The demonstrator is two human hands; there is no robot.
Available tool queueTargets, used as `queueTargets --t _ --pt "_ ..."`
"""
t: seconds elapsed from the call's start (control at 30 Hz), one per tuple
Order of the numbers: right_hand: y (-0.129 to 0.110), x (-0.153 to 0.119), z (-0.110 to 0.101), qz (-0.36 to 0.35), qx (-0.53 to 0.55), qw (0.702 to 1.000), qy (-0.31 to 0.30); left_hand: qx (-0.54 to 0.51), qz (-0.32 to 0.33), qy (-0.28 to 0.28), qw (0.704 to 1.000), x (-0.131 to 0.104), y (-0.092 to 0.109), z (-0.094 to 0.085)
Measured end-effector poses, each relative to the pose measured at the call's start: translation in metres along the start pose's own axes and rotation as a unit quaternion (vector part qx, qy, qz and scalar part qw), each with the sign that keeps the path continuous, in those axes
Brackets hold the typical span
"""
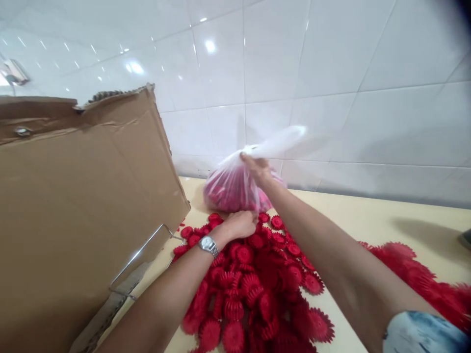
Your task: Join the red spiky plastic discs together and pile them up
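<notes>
A thin white plastic bag (pixel 235 184) filled with reddish pieces rests on the table against the wall. My right hand (pixel 258 169) grips its gathered neck, and the loose top of the bag trails off to the right, blurred. Just below the bag, my left hand (pixel 241 224), with a silver watch on the wrist, lies over the pile with its fingers curled closed. Its fingertips are by the bag's lower edge; what they hold, if anything, is hidden. Round red toothed discs (pixel 250 284) are heaped under and in front of both forearms.
A large cardboard box (pixel 84 206) with a torn top edge stands on the left. A bent metal wire frame (pixel 138 252) sticks out beside it. More red pieces (pixel 415 269) lie at the right on the pale yellow table (pixel 353 211). A white tiled wall (pixel 272 63) rises behind.
</notes>
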State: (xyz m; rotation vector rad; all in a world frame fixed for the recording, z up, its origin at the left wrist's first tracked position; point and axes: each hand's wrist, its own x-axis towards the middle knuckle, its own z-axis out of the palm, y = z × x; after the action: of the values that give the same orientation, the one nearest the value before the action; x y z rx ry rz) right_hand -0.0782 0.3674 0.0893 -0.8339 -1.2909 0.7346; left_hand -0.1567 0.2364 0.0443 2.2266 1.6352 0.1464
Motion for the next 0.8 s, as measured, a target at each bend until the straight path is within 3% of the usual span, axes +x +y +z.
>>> queueTargets --t 0.17,0.33,0.4,0.5,0.57,0.67,0.8 --pt "0.002 -0.020 0.002 0.029 -0.041 0.990 -0.134 0.032 0.005 0.061 0.998 -0.020 0.023 -0.008" --pt "-0.008 -0.021 -0.021 0.029 -0.106 0.979 -0.172 0.026 0.019 0.112 0.993 -0.037 0.030 -0.021" --pt "-0.014 -0.026 -0.038 0.028 -0.132 0.977 -0.165 -0.001 0.024 0.139 0.990 -0.046 0.028 -0.026" --pt "-0.031 -0.045 -0.073 0.032 -0.214 0.965 -0.144 -0.096 0.013 0.224 0.970 -0.063 0.030 -0.029" --pt "-0.052 -0.067 -0.100 0.037 -0.263 0.949 -0.171 -0.175 0.006 0.278 0.945 -0.076 0.039 -0.024" --pt "-0.093 -0.111 -0.139 0.053 -0.225 0.934 -0.272 -0.303 -0.003 0.309 0.901 -0.095 0.066 -0.007" --pt "-0.132 -0.177 -0.180 -0.020 -0.152 0.947 -0.284 -0.448 -0.011 0.301 0.842 -0.115 0.113 0.027"
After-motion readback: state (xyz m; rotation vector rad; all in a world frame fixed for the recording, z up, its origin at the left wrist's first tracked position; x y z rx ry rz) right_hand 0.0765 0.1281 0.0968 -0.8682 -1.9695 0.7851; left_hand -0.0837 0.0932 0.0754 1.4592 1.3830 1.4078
